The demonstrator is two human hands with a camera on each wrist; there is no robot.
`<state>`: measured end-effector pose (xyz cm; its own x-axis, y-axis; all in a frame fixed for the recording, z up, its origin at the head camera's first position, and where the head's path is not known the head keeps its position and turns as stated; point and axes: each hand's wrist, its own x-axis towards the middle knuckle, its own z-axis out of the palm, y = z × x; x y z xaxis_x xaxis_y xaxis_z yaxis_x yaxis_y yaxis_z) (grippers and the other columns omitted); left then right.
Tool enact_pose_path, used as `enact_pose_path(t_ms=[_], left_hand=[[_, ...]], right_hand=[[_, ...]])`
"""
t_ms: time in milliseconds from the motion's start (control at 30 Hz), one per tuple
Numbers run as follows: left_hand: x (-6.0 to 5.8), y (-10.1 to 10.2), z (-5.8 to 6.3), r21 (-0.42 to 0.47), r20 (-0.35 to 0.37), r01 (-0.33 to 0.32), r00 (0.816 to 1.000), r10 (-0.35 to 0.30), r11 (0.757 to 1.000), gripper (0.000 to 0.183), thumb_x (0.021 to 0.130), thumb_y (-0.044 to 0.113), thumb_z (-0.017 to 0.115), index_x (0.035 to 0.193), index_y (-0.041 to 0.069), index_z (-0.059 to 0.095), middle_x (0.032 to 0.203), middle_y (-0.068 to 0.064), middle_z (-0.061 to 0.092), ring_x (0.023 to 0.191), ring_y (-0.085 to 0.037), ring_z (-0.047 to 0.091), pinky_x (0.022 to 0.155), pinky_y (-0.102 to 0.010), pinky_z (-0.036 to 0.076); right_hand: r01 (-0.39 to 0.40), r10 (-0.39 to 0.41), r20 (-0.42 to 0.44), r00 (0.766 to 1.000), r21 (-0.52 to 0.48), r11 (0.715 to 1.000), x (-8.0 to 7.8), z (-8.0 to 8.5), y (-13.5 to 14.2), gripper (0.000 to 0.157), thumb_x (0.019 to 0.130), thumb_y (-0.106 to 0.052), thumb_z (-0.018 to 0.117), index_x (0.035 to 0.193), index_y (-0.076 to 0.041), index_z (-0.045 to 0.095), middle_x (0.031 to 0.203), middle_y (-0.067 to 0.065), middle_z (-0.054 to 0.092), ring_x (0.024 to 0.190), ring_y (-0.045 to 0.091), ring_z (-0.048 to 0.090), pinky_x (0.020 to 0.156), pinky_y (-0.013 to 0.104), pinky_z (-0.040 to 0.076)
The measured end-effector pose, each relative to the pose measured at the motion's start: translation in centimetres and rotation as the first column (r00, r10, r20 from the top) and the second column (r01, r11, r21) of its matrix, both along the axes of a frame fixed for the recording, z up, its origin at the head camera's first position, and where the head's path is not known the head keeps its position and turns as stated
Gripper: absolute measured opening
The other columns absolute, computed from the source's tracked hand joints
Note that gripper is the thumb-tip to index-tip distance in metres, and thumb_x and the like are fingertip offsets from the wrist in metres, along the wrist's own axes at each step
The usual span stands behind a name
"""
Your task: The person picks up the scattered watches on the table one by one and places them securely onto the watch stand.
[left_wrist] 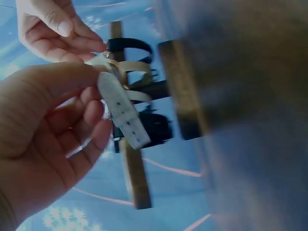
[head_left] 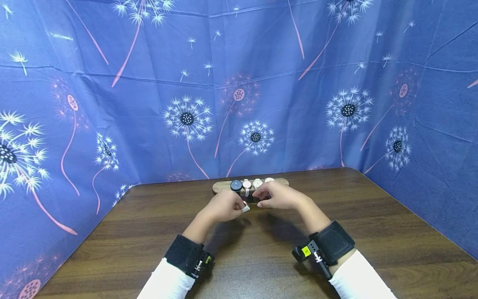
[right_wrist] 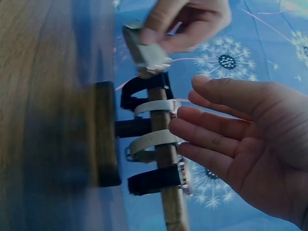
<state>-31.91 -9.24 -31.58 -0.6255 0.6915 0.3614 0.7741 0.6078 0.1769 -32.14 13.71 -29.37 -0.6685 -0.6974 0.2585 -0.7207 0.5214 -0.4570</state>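
Observation:
My left hand (head_left: 225, 206) pinches a wristwatch with a white strap (head_left: 245, 207) between thumb and fingers. In the left wrist view, the strap (left_wrist: 122, 110) hangs with its row of holes facing the camera. The held watch (right_wrist: 147, 53) is raised off a wooden watch stand (right_wrist: 174, 211). Several watches stay strapped round the stand's bar, among them a dark-faced watch (head_left: 236, 185) and a white-strapped watch (head_left: 247, 185). My right hand (head_left: 279, 195) is beside the bar, fingers extended in the right wrist view and apparently holding nothing; contact with the watches is unclear.
The stand's base (right_wrist: 108, 134) rests on a brown wooden table (head_left: 261, 257), near its back edge. Behind and at the sides hangs a blue cloth (head_left: 298, 104) with dandelion prints. Both forearms wear black wrist bands (head_left: 333, 242) with small devices.

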Motion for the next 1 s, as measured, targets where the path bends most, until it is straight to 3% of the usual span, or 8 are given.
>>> enact_pose_path(t_ms=[133,267,433,533,667,800,900,1000], left_hand=[[0.8,0.0,1.5,0.083,-0.167,0.037,0.986,-0.023,0.996,0.012,0.078,0.003,0.075,0.074,0.014,0.075,0.060,0.011,0.057,0.056,-0.003,0.046,0.053,-0.020,0.036],[1.6,0.0,2.6,0.155,-0.349,0.070,0.937,-0.012,0.985,0.009,0.077,0.006,0.080,0.082,0.012,0.079,0.076,0.005,0.068,0.071,-0.011,0.059,0.064,-0.027,0.048],[2.2,0.2,3.5,0.208,-0.494,0.160,0.869,-0.038,0.965,0.008,0.078,0.003,0.080,0.082,0.009,0.078,0.079,0.002,0.068,0.077,-0.016,0.061,0.079,-0.031,0.052],[2.7,0.2,4.1,0.224,-0.518,0.212,0.852,-0.068,0.951,0.009,0.078,0.002,0.080,0.082,0.009,0.077,0.081,0.001,0.069,0.080,-0.016,0.061,0.091,-0.036,0.050],[3.4,0.0,4.9,0.258,-0.405,0.251,0.905,-0.132,0.933,0.009,0.080,0.001,0.077,0.085,0.008,0.076,0.086,0.000,0.072,0.084,-0.016,0.062,0.090,-0.034,0.050],[3.8,-0.5,5.4,0.310,-0.184,0.224,0.968,-0.173,0.924,0.007,0.084,0.002,0.074,0.089,0.007,0.073,0.087,-0.001,0.069,0.083,-0.014,0.059,0.073,-0.027,0.051],[4.1,-0.8,5.6,0.347,-0.061,0.179,0.984,-0.169,0.921,0.011,0.083,0.006,0.077,0.092,0.007,0.071,0.086,0.000,0.064,0.079,-0.013,0.057,0.064,-0.024,0.051],[4.2,-0.9,5.8,0.372,-0.054,0.148,0.989,-0.138,0.916,0.016,0.081,0.010,0.080,0.094,0.007,0.072,0.085,0.001,0.063,0.076,-0.013,0.055,0.060,-0.024,0.050]], right_hand=[[0.006,-0.011,-0.079,0.997,-0.054,0.999,0.5,0.9,0.0,0.029,0.086,-0.006,0.072,0.112,0.004,0.067,0.106,0.014,0.069,0.096,0.030,0.068,0.085,0.037,0.055],[0.010,-0.030,-0.136,0.990,-0.143,0.990,1.3,1.9,-0.1,0.036,0.086,-0.010,0.074,0.117,0.006,0.065,0.109,0.014,0.069,0.098,0.028,0.067,0.087,0.042,0.054],[0.027,-0.072,-0.206,0.976,-0.213,0.977,2.4,2.9,-0.2,0.046,0.084,-0.021,0.077,0.122,0.002,0.064,0.116,0.010,0.067,0.103,0.021,0.065,0.091,0.039,0.051],[-0.001,-0.057,-0.246,0.968,-0.231,0.973,2.9,3.3,-0.3,0.049,0.083,-0.023,0.079,0.126,-0.003,0.064,0.120,0.006,0.065,0.108,0.019,0.061,0.093,0.040,0.049],[-0.089,0.018,-0.287,0.958,-0.236,0.968,3.4,3.7,-0.3,0.043,0.081,-0.017,0.080,0.122,-0.011,0.068,0.119,-0.001,0.065,0.111,0.015,0.058,0.093,0.040,0.048],[-0.134,0.055,-0.309,0.950,-0.240,0.962,3.7,4.0,-0.5,0.031,0.079,-0.014,0.081,0.109,-0.012,0.072,0.103,-0.006,0.068,0.094,0.015,0.063,0.081,0.035,0.052],[-0.100,0.026,-0.281,0.959,-0.255,0.962,4.0,4.1,-0.8,0.024,0.078,-0.015,0.082,0.099,-0.010,0.071,0.089,-0.008,0.067,0.079,0.017,0.064,0.070,0.029,0.053],[-0.050,-0.009,-0.207,0.978,-0.277,0.960,4.1,4.1,-1.0,0.019,0.079,-0.015,0.081,0.093,-0.010,0.069,0.081,-0.007,0.065,0.072,0.016,0.064,0.065,0.028,0.054]])
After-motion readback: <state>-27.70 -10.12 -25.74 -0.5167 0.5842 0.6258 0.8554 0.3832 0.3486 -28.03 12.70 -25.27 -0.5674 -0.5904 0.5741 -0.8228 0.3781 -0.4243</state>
